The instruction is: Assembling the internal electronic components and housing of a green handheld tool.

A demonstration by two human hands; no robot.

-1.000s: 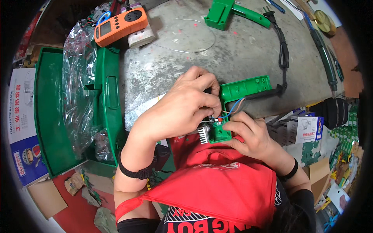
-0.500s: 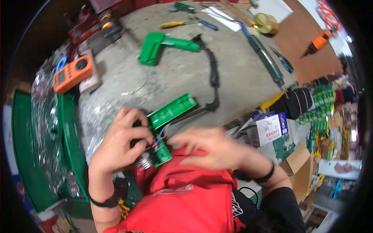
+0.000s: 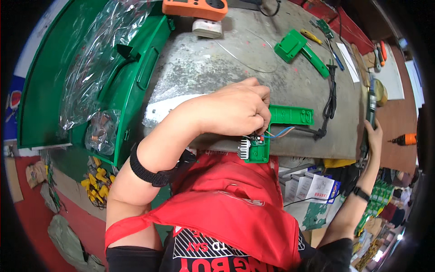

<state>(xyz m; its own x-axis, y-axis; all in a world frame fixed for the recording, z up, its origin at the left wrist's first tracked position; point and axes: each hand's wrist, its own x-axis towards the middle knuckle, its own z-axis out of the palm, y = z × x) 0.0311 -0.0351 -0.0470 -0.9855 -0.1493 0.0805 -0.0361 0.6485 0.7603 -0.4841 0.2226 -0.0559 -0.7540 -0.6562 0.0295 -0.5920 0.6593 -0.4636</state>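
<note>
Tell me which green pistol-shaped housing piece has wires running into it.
The open housing piece at the left hand, with blue and brown wires and a finned heatsink. The other housing piece, farther back on the bench, shows no wires.

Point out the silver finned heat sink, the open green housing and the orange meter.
Heat sink [image 3: 244, 148]: head view, on its fins.
Open green housing [image 3: 293, 116]: head view, inside its handle.
Orange meter [image 3: 195, 8]: head view, on its casing.
</note>
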